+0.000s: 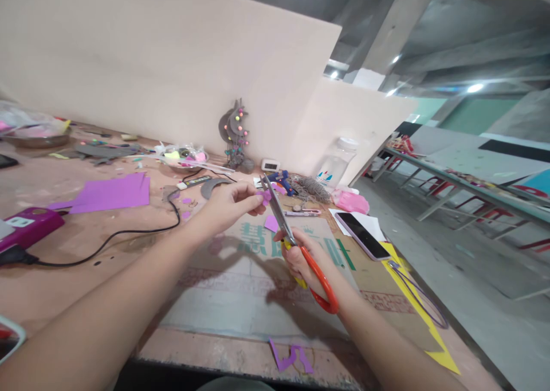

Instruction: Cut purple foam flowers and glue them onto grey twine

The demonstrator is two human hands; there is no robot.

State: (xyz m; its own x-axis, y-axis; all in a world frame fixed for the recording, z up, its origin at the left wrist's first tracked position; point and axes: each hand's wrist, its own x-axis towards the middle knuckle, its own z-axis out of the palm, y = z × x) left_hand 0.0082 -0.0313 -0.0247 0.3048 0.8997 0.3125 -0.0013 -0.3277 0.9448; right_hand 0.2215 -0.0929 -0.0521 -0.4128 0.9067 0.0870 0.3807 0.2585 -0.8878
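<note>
— Behind the pinkish-brown surface (51, 290) in front of you stands a pale upright board (172, 64). What is in your right hand (301, 259)?
— You have metal-bladed scissors with orange-red and yellow handles (281, 216) there, held above a flat cardboard sheet printed in green (240, 316). Your fingers are curled round the handles.
— Which way do the scissors point?
— Away from you and leftward. Their long axis slants from the orange-red loop, low on your right, up to the tips; the blades look slightly parted.
— And your left hand (234, 204)?
— Its fingers pinch a small purple piece (267, 197) right by the blades; I can't tell whether the two touch.
— Any more purple near you?
— A flat purple sheet (109, 195) lies to your left, and an angular purple offcut (281, 363) lies by the near edge.
</note>
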